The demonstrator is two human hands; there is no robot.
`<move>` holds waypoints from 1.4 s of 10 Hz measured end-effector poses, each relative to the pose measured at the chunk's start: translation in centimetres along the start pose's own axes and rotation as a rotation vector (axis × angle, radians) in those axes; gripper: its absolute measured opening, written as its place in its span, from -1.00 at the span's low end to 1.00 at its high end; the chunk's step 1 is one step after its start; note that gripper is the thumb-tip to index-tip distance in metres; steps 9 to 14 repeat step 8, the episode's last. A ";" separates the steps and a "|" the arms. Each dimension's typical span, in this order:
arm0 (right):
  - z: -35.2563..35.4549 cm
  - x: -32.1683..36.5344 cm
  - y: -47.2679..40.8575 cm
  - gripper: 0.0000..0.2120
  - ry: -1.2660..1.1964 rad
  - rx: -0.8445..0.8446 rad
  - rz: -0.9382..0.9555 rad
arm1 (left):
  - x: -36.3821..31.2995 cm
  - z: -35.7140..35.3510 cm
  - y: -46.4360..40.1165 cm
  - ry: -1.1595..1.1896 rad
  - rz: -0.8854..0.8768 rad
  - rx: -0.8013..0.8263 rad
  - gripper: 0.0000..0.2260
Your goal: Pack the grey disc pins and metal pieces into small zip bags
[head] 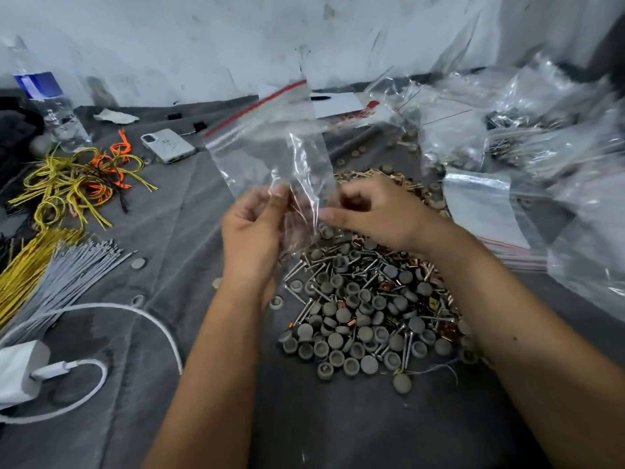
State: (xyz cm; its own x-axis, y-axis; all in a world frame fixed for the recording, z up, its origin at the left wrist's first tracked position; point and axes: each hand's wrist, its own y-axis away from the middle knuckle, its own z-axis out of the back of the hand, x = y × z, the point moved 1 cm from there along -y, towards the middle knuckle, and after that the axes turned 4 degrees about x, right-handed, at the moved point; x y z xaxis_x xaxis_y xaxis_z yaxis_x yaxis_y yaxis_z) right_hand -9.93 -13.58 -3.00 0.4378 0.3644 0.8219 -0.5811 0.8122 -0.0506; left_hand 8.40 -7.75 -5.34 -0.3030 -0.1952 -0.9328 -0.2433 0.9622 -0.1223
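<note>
- Left hand (252, 228) pinches the zip bag (270, 143) at its lower end, red-striped mouth pointing up and away.
- Right hand (375, 211), fingers curled at the bag's edge, is nearer the pin pile (365, 313) just below.

A scuffed, whitish wall (236, 38) rose behind the work surface. A wrinkled grey cloth (176, 211) covered that surface. The light was even and cool.
</note>
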 end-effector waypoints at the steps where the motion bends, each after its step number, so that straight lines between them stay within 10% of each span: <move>1: 1.8 -1.2 0.3 -0.84 -0.174 -0.108 -0.010 | 0.0 -3.8 -1.1 -0.008 0.041 -0.041 -0.85; 6: 17.8 -11.9 -0.2 -0.81 -0.518 -0.762 -0.277 | 6.4 -22.6 -13.1 -0.460 0.076 0.103 -0.64; 14: 19.9 -14.6 -0.5 -0.81 -0.379 -0.872 -0.484 | 7.4 -21.8 -13.4 -0.606 0.030 0.113 -0.66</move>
